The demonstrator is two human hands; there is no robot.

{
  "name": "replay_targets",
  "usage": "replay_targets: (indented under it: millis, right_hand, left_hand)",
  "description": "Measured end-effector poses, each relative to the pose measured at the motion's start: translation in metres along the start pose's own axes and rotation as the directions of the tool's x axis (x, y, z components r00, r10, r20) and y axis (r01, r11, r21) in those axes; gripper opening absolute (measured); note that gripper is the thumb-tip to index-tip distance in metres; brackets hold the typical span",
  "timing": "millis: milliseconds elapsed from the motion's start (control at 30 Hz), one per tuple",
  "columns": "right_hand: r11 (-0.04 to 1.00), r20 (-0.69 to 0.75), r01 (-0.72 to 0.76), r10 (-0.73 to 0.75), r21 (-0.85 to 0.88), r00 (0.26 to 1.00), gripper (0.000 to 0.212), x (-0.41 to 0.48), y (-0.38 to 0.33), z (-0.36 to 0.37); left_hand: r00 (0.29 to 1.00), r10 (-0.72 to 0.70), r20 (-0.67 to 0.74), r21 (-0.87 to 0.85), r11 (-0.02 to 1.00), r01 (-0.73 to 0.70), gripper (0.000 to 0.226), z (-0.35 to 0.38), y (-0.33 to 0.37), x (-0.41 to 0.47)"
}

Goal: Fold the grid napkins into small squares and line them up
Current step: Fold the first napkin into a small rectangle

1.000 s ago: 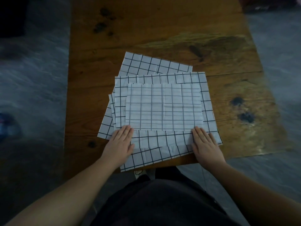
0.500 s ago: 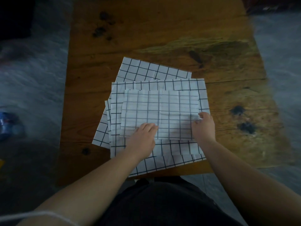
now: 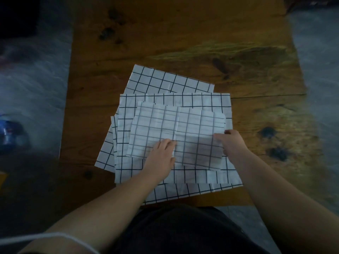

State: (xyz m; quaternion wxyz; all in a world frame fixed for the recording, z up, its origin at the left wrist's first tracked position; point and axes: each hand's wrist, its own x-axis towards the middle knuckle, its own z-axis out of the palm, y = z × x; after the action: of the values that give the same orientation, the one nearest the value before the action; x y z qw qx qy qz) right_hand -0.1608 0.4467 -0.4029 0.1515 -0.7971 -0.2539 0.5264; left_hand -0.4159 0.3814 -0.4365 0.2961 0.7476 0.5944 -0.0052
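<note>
Top napkin [image 3: 176, 132]: half-folded, on the napkin pile [image 3: 165, 83] at the table's [image 3: 183, 43] near edge, long axis left to right. Your left hand [image 3: 162, 156] presses its middle crease. Your right hand [image 3: 232, 143] seems to pinch the right short edge, ready to fold it leftward.

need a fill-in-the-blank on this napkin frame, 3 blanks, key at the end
1. The pile of grid napkins lies on a ____ table.
2. The right hand pinches the top napkin at its ____ edge.
3. The left hand rests on the top napkin beside its middle ____.
Missing words: wooden; right; crease.
</note>
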Motion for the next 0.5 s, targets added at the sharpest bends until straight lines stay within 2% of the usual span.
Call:
replay_targets:
  millis: [133, 300, 433, 500]
  right_hand:
    - [0.978, 0.070, 0.136, -0.127, -0.159, 0.989, 0.020, -0.011, -0.006, -0.016]
    - [0.906, 0.076, 0.347, -0.339, -0.243, 0.938, 0.021, -0.030, -0.019, -0.015]
    - [0.898, -0.007, 0.325, -0.343, -0.297, 0.939, 0.021, -0.028, -0.023, -0.007]
    - [0.917, -0.025, 0.286, -0.304, -0.277, 0.952, 0.027, -0.025, -0.019, -0.001]
  left_hand:
    - [1.000, 0.022, -0.013, 0.021, 1.000, -0.021, 0.060, 0.005, -0.003, -0.007]
    - [0.999, 0.043, -0.018, -0.025, 0.999, -0.043, 0.058, -0.001, -0.002, -0.008]
    - [0.994, 0.032, -0.105, 0.070, 0.997, -0.024, 0.059, -0.018, -0.003, 0.005]
    - [0.994, 0.057, -0.097, 0.139, 0.989, -0.043, 0.061, -0.025, -0.006, 0.015]
